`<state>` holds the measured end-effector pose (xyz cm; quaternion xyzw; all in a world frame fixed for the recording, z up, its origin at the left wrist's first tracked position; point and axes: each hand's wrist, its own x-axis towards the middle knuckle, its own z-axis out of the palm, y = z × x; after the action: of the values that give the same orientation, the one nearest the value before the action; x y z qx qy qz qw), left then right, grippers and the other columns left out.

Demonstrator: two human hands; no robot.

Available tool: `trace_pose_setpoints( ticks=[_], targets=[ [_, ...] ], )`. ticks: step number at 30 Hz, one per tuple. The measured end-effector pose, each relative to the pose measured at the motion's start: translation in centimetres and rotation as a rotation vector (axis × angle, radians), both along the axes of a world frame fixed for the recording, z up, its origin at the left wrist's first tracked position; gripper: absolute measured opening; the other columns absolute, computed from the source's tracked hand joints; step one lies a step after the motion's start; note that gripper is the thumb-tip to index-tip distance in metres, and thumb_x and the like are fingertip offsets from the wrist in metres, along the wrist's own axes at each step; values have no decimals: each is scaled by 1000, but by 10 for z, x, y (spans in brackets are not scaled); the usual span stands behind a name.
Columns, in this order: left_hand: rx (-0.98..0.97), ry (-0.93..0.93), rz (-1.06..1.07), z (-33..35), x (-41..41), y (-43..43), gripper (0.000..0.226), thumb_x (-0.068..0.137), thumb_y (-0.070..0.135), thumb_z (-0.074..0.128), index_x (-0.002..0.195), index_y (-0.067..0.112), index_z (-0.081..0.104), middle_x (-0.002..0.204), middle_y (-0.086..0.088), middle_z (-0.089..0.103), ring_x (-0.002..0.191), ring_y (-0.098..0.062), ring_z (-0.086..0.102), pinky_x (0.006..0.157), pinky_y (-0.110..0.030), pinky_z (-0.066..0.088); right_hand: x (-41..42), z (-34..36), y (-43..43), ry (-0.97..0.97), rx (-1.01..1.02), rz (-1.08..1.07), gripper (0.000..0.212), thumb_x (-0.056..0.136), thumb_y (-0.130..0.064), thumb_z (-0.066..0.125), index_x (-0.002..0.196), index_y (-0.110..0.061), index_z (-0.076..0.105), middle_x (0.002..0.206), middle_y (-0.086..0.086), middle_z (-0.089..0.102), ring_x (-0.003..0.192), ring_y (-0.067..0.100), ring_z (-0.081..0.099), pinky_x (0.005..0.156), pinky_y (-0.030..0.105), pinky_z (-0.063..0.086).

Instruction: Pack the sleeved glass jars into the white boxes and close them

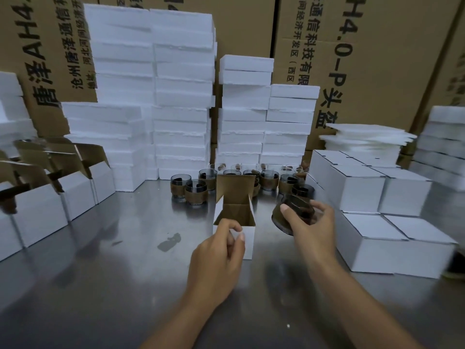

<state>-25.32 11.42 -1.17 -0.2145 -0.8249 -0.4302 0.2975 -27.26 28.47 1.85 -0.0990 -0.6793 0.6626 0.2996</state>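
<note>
**Operator:** Where is the jar?
**Legend:** Your right hand (312, 227) holds the jar (293, 212) tilted, just right of the box (236, 210) and apart from it. It is above the table (113, 260) and not yet inside. Your thumb and fingers are curled round its brown sleeve.

**Operator:** And my left?
**Legend:** Your left hand (219, 250) is at the near rim of the box. Thumb and forefinger pinch the front edge and the other fingers are curled.

**Operator:** What stands around the mouth?
**Legend:** The mouth faces up. The lid (235, 187) stands upright on the far side of the box, with side flaps spread beside it. The fingertips of your left hand lie over the near edge.

**Operator:** What surrounds it?
**Legend:**
- Behind the box, past the lid, more jars (195, 191) stand in a loose row.
- Right of the box, beyond the held jar, are closed boxes (392, 243) in two groups, with foam sheets (364, 139) piled behind them.
- Left of the box, well apart, is a row of open boxes (63, 182) with flaps up.
- A dark smear (169, 241) marks the steel left of the box.
- Far behind the box rise foam blocks (181, 96) in stacks, backed by printed cartons (352, 59).
</note>
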Motion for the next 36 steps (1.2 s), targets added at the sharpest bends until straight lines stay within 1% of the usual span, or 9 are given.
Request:
trace_pose_setpoints(
  ticks=[4,7,11,15,22,26,30,33,36],
  targets=[
    [32,-115,-67,1,12,3,14,94,31,48,91,43,41,59,2,52,58,-12,51,53,-28,42,42,5,-9,-54,-106,102,58,71,-43,75,118,-29,45,100,-11,58,84,-2,59,62,15,42],
    [111,-304,-192,1,22,4,7,92,44,43,99,43,46,72,6,60,65,-5,58,59,-20,47,61,0,-21,-73,-158,215,49,73,-41,72,112,-21,54,90,-9,66,70,-4,65,57,9,46],
    [205,-505,-372,2,30,3,44,80,63,35,109,36,54,92,10,66,77,-7,65,68,-15,48,70,-8,-32,-101,-157,337,60,63,-51,71,109,-15,57,89,-1,71,75,5,69,61,14,50],
    [274,-532,-412,5,30,2,43,82,56,41,110,29,58,93,9,68,77,-10,66,65,-14,48,69,-12,-32,-84,-127,386,76,49,-58,71,108,-13,57,90,1,73,79,8,70,62,14,50],
    [363,-539,-376,6,26,3,43,78,56,43,107,28,58,87,14,69,73,-8,66,62,-16,48,66,-16,-32,-51,-107,467,68,49,-54,74,110,-26,61,94,-9,72,83,0,67,60,11,46],
    [393,-529,-375,6,22,5,44,78,55,46,107,25,58,85,12,68,74,-9,66,65,-20,51,63,-15,-32,-42,-118,490,54,61,-39,77,110,-21,64,90,-8,73,81,1,68,59,9,46],
    [418,-502,-387,6,20,7,44,77,52,47,108,23,57,84,8,69,71,-7,66,66,-19,52,57,-18,-30,-96,-200,433,44,74,-34,73,113,-18,62,103,2,71,95,14,67,72,25,47],
    [417,-483,-382,7,19,9,36,82,46,48,108,23,57,82,5,69,70,-9,66,69,-20,52,55,-15,-30,-139,-326,444,23,86,-35,60,96,-16,67,88,5,71,88,17,66,72,30,47],
    [434,-468,-391,6,19,8,21,89,35,50,106,23,57,72,9,68,66,-9,65,63,-17,50,54,-13,-30,-159,-398,449,25,91,-38,50,87,-19,66,75,4,70,77,16,65,68,31,47]
  ],
)
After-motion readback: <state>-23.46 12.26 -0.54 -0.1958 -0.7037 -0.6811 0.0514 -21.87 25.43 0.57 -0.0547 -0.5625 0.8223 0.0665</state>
